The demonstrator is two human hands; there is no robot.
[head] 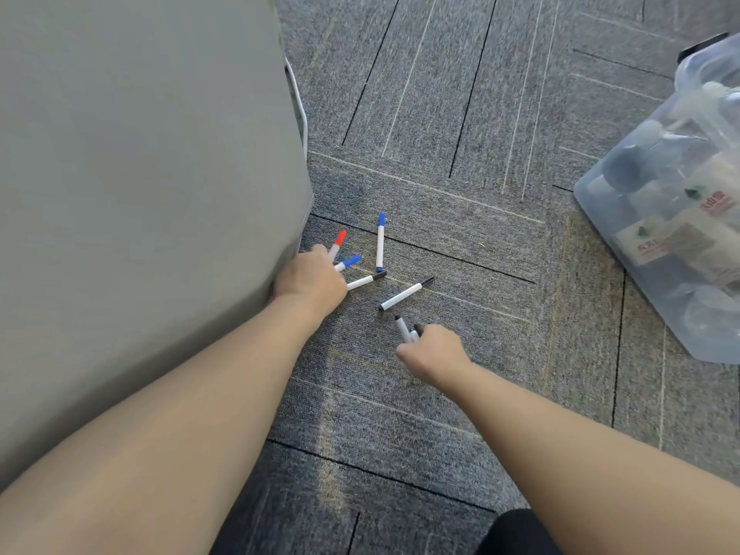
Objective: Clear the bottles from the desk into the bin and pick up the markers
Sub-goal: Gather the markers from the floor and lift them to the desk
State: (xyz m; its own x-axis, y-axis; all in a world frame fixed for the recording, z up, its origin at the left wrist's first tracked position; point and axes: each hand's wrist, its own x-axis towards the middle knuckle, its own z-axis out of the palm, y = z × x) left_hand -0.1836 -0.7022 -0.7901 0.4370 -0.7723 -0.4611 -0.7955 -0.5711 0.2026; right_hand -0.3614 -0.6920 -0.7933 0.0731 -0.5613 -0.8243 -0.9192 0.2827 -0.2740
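Several whiteboard markers are on the grey carpet beside a desk panel. My left hand [310,280] is closed on three of them: a red-capped marker [338,242], a blue-capped marker [349,262] and a black-capped marker [366,280] fan out from its fingers. My right hand [434,352] grips two black-capped markers [406,328] that point up and away. A blue-capped marker [380,242] lies loose on the floor. A black-capped marker [406,293] lies loose between my hands. A clear plastic bin [600,202] with bottles inside stands at the right.
A tall grey desk panel [140,174] fills the left side, and my left hand rests against its lower edge. A white cable [298,98] runs down behind it. Carpet tiles [460,114] stretch between panel and bin. A dark shape [516,530] sits at the bottom edge.
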